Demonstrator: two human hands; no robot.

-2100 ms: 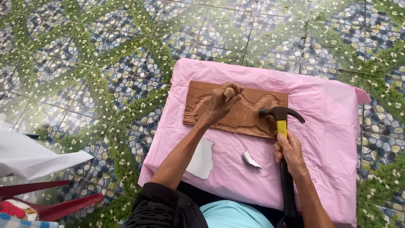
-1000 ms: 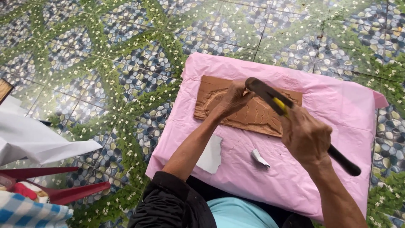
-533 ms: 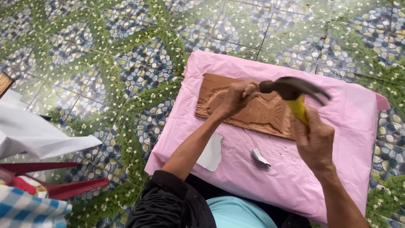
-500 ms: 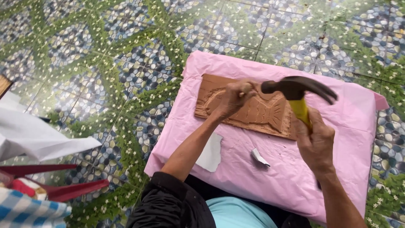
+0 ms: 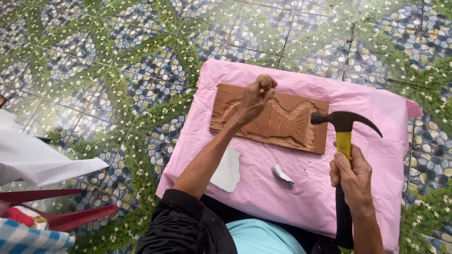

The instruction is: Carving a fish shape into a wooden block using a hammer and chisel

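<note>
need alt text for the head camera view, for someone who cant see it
A person's left hand holds a wooden-handled chisel upright on a brown wooden panel carved with a fish, while the right hand grips a yellow-handled claw hammer beside it. The panel lies on pink cloth over patterned floor tiles.

A brown wooden panel [image 5: 301, 129], rectangular and carved in relief with a fish whose tail pointed right, lay flat on a pink cloth [image 5: 376, 103]. A wooden-handled chisel [image 5: 265, 83] stood upright on the panel's upper left part, its butt showing above the grip. A claw hammer [image 5: 343, 136] with a dark head and yellow-and-black handle was raised just right of the panel, its head level with the fish's tail.
</note>
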